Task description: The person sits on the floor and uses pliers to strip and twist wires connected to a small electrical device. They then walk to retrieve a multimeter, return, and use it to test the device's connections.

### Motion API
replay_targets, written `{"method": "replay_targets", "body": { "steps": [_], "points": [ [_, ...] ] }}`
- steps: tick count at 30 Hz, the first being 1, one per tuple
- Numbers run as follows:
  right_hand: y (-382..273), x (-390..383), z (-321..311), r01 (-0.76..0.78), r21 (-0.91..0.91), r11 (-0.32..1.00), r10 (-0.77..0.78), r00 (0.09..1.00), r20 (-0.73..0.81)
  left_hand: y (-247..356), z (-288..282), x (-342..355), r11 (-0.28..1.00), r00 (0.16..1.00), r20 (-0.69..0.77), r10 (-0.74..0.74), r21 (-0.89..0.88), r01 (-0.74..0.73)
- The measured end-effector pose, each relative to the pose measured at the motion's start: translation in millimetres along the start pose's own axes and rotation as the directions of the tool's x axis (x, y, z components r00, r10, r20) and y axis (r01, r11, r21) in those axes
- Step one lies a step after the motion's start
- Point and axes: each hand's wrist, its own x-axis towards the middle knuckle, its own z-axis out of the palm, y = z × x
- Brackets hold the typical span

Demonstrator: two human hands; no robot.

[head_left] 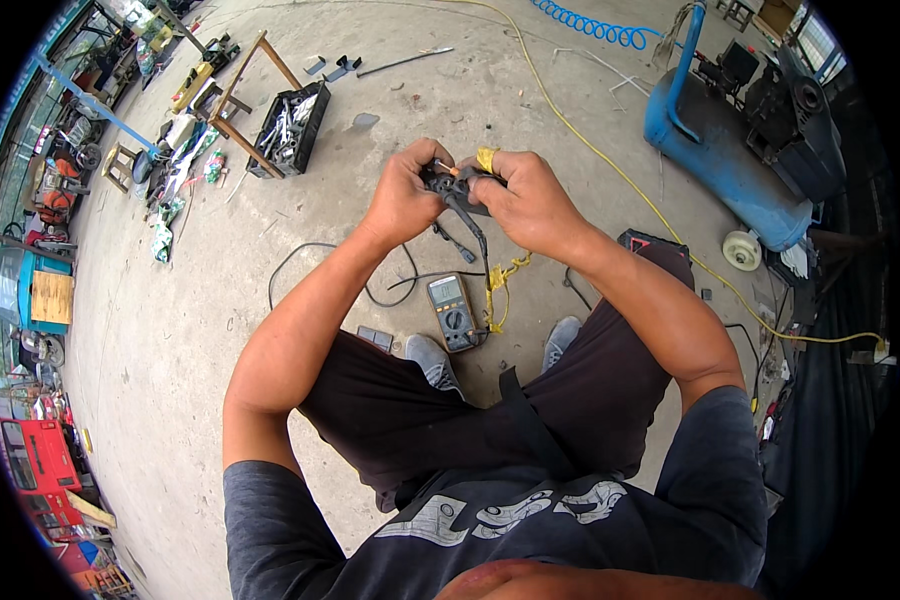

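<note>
Both of my hands are closed around a small black part with a dark cable (478, 232) running down from it; its exact kind is hard to tell. My left hand (407, 192) grips its left side, thumb and fingers bent. From the right, my right hand (532, 200) pinches it, with something yellow (486, 159) at the index finger. A thin copper-coloured bit shows between the hands. Below, a grey multimeter (454, 313) lies face up on the floor between my shoes. Yellow wire or tape (500, 290) hangs tangled beside it. A dark cable end with a plug (465, 254) dangles nearby.
A black crate of metal tools (292, 128) stands front left near a wooden frame (242, 95). At the right is a blue air compressor tank (715, 150). A yellow hose (610, 155) crosses the concrete floor. A red-and-black case (655, 243) sits by my right knee.
</note>
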Motion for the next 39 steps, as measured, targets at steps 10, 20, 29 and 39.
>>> {"method": "replay_targets", "body": {
  "steps": [10, 20, 29, 39],
  "points": [
    [4.8, 0.2, -3.8, 0.015, -0.056, 0.998, -0.012, 0.998, 0.058, -4.2, -1.0, 0.0, 1.0, 0.999, 0.048, 0.013, 0.005, -0.014],
    [3.5, 0.2, -1.7, 0.041, -0.049, 0.998, -0.04, 0.999, 0.021, -6.3, -3.8, 2.3, 0.999, 0.996, 0.085, 0.01, 0.04, -0.013],
    [5.3, 1.3, -2.1, 0.002, -0.069, 0.998, 0.002, 0.998, 0.057, -1.9, -1.0, 0.4, 1.0, 1.0, 0.01, -0.021, -0.004, 0.021],
    [-0.5, -3.7, -0.8, 0.033, 0.211, 0.977, -0.043, 0.998, 0.039, -7.8, -5.0, 3.1, 1.0, 1.0, -0.015, 0.016, -0.012, -0.016]
  ]
}}
